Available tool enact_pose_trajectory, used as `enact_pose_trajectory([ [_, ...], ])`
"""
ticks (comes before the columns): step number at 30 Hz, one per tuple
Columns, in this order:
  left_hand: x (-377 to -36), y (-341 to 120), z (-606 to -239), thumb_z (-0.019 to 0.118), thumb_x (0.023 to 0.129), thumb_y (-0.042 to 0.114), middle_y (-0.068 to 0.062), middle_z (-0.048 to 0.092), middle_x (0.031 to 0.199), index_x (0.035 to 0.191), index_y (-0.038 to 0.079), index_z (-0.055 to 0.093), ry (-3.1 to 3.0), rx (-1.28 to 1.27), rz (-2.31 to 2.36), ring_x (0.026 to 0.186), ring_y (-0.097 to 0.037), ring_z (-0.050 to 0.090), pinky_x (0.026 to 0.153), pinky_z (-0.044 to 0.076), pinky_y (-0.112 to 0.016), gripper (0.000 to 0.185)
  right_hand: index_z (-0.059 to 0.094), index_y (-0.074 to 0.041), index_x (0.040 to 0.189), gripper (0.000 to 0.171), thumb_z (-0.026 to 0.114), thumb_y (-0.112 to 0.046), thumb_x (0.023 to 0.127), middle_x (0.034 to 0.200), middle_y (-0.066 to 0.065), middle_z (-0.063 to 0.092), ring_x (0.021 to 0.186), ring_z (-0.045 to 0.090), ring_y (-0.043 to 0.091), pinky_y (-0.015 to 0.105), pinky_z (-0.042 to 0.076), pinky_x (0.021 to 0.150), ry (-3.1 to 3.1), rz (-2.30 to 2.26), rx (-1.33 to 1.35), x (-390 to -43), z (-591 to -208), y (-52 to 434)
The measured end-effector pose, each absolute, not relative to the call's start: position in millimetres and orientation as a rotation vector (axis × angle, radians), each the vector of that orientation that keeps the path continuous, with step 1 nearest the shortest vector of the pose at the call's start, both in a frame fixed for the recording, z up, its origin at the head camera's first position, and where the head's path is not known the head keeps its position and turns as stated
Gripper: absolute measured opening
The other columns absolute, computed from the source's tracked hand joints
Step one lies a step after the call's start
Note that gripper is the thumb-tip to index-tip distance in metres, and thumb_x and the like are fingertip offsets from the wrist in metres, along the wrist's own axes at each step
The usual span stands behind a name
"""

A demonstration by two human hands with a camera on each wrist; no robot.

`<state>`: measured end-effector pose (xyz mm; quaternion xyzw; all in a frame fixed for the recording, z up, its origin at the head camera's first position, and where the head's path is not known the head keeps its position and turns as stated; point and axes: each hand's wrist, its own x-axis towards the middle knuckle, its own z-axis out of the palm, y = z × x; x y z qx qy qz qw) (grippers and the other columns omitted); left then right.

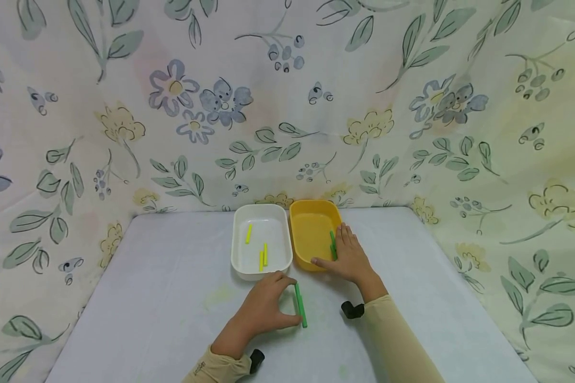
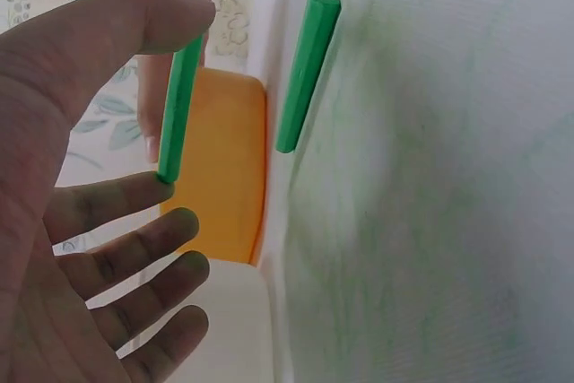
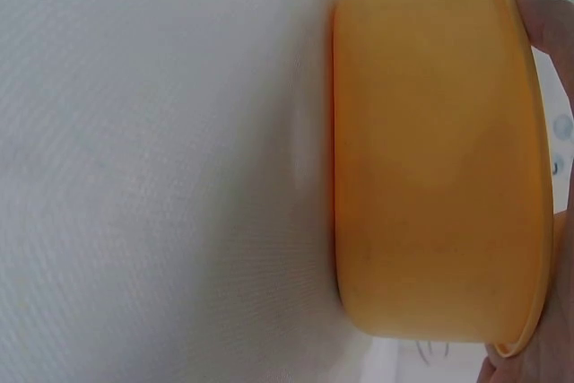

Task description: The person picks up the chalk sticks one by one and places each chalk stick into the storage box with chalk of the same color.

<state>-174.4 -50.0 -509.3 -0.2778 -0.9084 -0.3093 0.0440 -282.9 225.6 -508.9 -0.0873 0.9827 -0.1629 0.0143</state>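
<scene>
My left hand [image 1: 265,306] pinches a slim green stick [image 2: 179,109] lengthwise between thumb tip and index fingertip, its other fingers spread. A second green stick [image 2: 309,73] lies on the white cloth beside it; the two overlap in the head view. My right hand [image 1: 352,258] rests over the right side of the yellow tub [image 1: 311,234], fingers straight along the rim and thumb at the front edge. Beside those fingers, green sticks [image 1: 333,246] show inside the tub, partly hidden. The right wrist view shows the tub's outer wall [image 3: 439,159].
Left of the yellow tub, close against it, stands a white tub [image 1: 239,255] with three yellow sticks [image 1: 263,258] inside. Both stand near the back of the white-covered table [image 1: 167,287]. A floral cloth [image 1: 278,106] hangs behind. Black wrist pieces [image 1: 352,310] sit at both sleeves.
</scene>
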Motion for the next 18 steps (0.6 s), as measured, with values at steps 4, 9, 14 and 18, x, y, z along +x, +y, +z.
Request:
enact_pose_trajectory([
  [4, -175.2, -49.8, -506.5, 0.091, 0.075, 0.053, -0.001, 0.069, 0.127, 0.132, 0.016, 0.071, -2.762, -0.851, -0.93, 0.111, -0.017, 0.061, 0.098, 0.055, -0.042, 0.071, 0.001, 0.003, 0.168, 0.141, 0.052, -0.095, 0.081, 0.178, 0.02, -0.003, 0.167, 0.002, 0.037, 0.054, 0.01, 0.134, 3.06, -0.512, -0.267, -282.6, -509.5, 225.7],
  [9, -176.2, -49.1, -504.0, 0.09, 0.077, 0.055, 0.0, 0.07, 0.125, 0.133, 0.017, 0.07, -2.78, -0.843, -0.92, 0.107, -0.014, 0.06, 0.095, 0.055, -0.039, 0.071, 0.001, 0.003, 0.168, 0.141, 0.053, -0.094, 0.081, 0.178, 0.021, -0.003, 0.167, 0.002, 0.038, 0.055, 0.01, 0.134, 3.06, -0.515, -0.272, -282.3, -509.4, 225.6],
  [14, -177.6, -48.1, -502.8, 0.09, 0.077, 0.056, -0.001, 0.07, 0.122, 0.133, 0.017, 0.07, -2.782, -0.841, -0.923, 0.105, -0.013, 0.06, 0.093, 0.055, -0.037, 0.071, 0.001, 0.003, 0.168, 0.141, 0.053, -0.094, 0.081, 0.178, 0.021, -0.002, 0.167, 0.002, 0.038, 0.055, 0.01, 0.134, 3.064, -0.513, -0.279, -282.5, -509.1, 225.6],
  [18, -178.8, -47.4, -502.6, 0.091, 0.077, 0.056, -0.001, 0.069, 0.12, 0.133, 0.017, 0.07, -2.781, -0.832, -0.933, 0.105, -0.013, 0.061, 0.093, 0.056, -0.037, 0.071, 0.001, 0.003, 0.168, 0.141, 0.053, -0.094, 0.081, 0.178, 0.021, -0.003, 0.167, 0.002, 0.038, 0.055, 0.01, 0.134, 3.063, -0.512, -0.282, -282.1, -508.8, 225.4],
])
